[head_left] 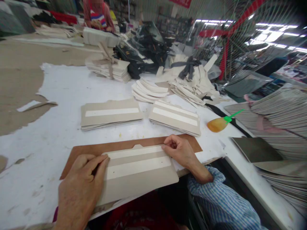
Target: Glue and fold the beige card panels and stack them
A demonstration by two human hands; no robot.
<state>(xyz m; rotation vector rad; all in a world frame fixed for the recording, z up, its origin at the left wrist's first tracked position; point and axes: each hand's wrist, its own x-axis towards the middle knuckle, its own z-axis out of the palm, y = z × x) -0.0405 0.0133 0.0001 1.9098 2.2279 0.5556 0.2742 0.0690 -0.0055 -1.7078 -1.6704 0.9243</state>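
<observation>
A beige flat panel with a small tab on its far edge lies in front of me, partly over a brown sheet. One white strip runs along the panel's far edge; a wider white strip lies across its middle. My left hand pinches at the left end of the far strip, thumb and forefinger together. At the strip's right end, my right hand is closed in a similar pinch. Beyond are two piles of similar panels, a left pile and a right pile, their top panels bearing white strips.
A yellow-orange bottle with a green nozzle lies right of the piles. Curved pale pieces and tied bundles sit farther back. Tall stacks of sheets and a large fan stand right. A person is at the far table.
</observation>
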